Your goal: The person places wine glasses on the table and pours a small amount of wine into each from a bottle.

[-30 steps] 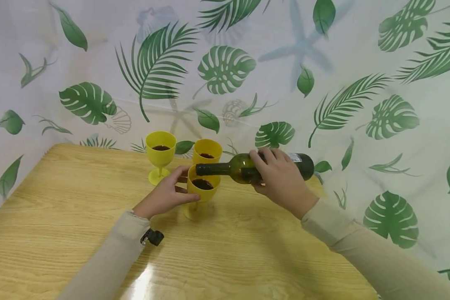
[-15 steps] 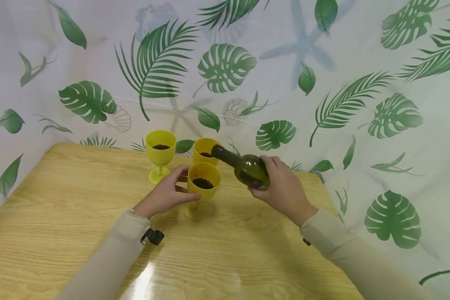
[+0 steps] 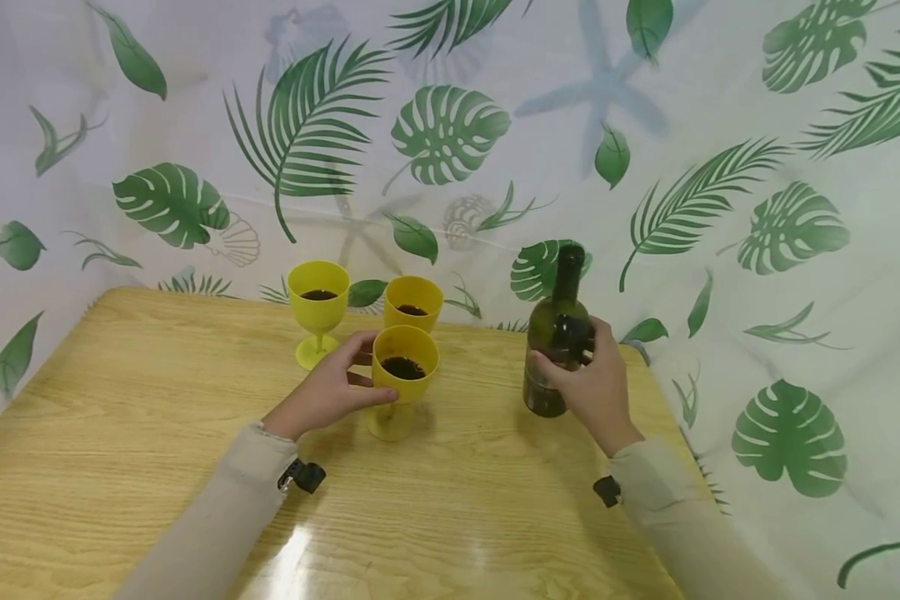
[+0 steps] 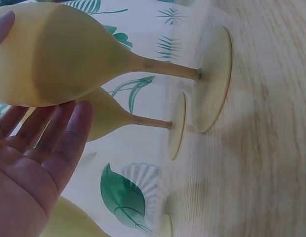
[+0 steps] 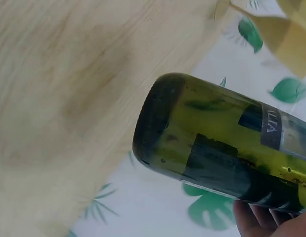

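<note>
My left hand (image 3: 328, 385) grips the bowl of the nearest yellow wine goblet (image 3: 405, 364), thumb in front and fingers behind. Dark liquid lies inside it, and its foot rests on the table (image 4: 266, 128). In the left wrist view the fingers (image 4: 68, 140) lie against one side of the bowl (image 4: 64, 54), with the thumb on the other. On the right, my right hand (image 3: 596, 387) holds a green glass wine bottle (image 3: 551, 350) around its body, nearly upright, neck up. The right wrist view has the bottle's base (image 5: 160, 123) apart from the tabletop.
Just behind the held goblet stands another yellow goblet (image 3: 412, 304) with dark liquid. A third goblet (image 3: 318, 304), paler yellow and also holding dark liquid, stands to the left. A white leaf-patterned sheet (image 3: 450, 208) hangs along the table's back and right edges.
The bottle has swung from lying tilted over the goblets to nearly upright, and my right hand has carried it rightward away from them. My left hand keeps its hold on the near goblet.
</note>
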{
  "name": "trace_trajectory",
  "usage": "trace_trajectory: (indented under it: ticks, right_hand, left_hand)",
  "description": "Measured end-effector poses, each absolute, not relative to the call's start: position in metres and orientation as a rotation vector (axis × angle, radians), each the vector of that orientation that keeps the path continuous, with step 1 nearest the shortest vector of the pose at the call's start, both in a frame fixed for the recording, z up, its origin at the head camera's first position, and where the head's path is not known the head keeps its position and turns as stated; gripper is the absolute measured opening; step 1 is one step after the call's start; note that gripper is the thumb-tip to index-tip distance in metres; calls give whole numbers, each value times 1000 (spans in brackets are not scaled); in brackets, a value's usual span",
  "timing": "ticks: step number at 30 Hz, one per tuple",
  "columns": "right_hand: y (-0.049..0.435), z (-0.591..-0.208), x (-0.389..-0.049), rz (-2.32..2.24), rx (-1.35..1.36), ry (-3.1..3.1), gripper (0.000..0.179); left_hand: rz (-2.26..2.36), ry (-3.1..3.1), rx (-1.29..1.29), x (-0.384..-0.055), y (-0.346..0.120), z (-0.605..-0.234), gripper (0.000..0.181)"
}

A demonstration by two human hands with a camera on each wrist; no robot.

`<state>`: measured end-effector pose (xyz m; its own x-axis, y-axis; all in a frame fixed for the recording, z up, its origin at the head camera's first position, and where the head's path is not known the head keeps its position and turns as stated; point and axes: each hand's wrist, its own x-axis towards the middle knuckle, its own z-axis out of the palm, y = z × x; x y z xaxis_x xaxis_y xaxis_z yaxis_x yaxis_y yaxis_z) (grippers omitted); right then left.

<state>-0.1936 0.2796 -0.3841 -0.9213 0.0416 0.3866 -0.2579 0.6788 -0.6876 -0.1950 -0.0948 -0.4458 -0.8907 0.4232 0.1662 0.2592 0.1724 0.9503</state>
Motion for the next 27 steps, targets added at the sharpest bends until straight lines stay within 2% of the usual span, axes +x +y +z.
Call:
trace_trajectory:
  ticks: [8, 14, 27]
  right_hand:
    - [295, -406, -197, 1240, -19, -2407, 79]
    - [299, -422, -195, 1269, -58, -2290, 73]
    - [309, -440, -193, 1264, -118, -2193, 71]
  left_hand:
    - [1796, 2317, 671, -193, -96, -442, 74]
    - [1797, 2317, 669, -193, -95, -444, 74]
    - [1784, 2336, 669, -193, -96, -444, 75]
